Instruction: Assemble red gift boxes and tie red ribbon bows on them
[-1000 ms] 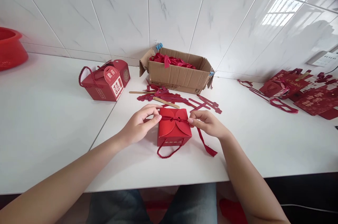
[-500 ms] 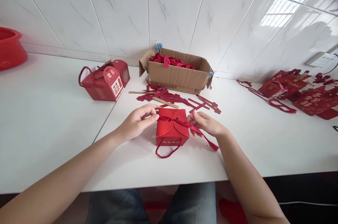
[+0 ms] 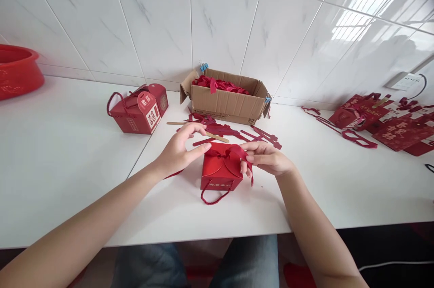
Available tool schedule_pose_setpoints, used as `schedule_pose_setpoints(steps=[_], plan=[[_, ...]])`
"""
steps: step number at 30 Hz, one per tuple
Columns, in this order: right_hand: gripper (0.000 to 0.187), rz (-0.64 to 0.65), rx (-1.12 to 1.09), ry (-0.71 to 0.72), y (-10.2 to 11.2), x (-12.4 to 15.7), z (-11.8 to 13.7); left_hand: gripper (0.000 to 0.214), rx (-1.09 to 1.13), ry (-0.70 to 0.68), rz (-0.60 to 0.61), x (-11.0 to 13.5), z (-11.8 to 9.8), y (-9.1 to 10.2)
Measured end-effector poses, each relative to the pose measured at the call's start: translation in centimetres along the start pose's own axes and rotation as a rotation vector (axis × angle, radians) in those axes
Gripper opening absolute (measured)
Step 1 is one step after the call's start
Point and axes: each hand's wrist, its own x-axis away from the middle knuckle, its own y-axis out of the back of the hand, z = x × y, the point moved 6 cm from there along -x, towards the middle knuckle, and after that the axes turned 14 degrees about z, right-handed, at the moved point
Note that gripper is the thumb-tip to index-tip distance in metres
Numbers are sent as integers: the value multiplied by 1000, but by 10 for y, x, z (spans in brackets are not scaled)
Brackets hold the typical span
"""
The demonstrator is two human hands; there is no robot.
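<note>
A small red gift box point(image 3: 221, 173) with folded petal flaps stands on the white table in front of me, its twisted cord handle point(image 3: 215, 202) hanging toward the near edge. Dark red ribbon point(image 3: 239, 152) crosses its top with a knot at the middle. Pinched between thumb and fingers of my right hand point(image 3: 267, 158), the ribbon's right length bends up in a loop beside the box. My left hand point(image 3: 183, 150) hovers at the box's upper left corner, thumb and fingers apart, with nothing between them. The ribbon's other tail lies on the table under my left wrist.
Behind the box lie flat red paper pieces point(image 3: 224, 129) and wooden sticks point(image 3: 217, 137). A cardboard box point(image 3: 227, 103) of ribbons stands by the wall. At left are a finished-looking red box point(image 3: 134, 116) and a red basin point(image 3: 20, 73); at right, several red bags point(image 3: 389, 129).
My right hand has taken the ribbon's right tail and raised it into a loop. My left hand has opened and lifted slightly from the box's left corner. The view has shifted a little.
</note>
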Motion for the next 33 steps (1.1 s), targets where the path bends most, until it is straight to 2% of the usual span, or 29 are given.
schedule_pose_setpoints(steps=[3, 6, 9, 13, 19, 23, 25, 29, 33], plan=[[37, 4, -1, 4, -6, -7, 5, 24, -92, -75, 129, -8, -28, -12], [29, -108, 9, 52, -5, -11, 8, 29, -87, -7, 212, -16, -38, -26], [27, -168, 22, 84, -7, -13, 6, 29, -71, 65, 185, -21, -36, -33], [21, -272, 61, 73, -7, -9, 5, 28, -51, 96, 94, -21, -30, -30], [30, -491, 237, 4, -4, 0, 9, 27, -47, 95, 65, -20, -28, -25], [37, -482, 351, -43, -10, -7, 9, 26, -98, 57, 52, -21, -35, -28], [35, -472, 434, -49, -15, -11, 9, 25, -121, -8, 47, -22, -43, -30], [29, -483, 534, 50, -19, -15, 11, 20, -160, -124, 22, -22, -52, -26], [22, -548, 550, 150, -16, -12, 14, 22, -177, 52, 72, -16, -30, -11]])
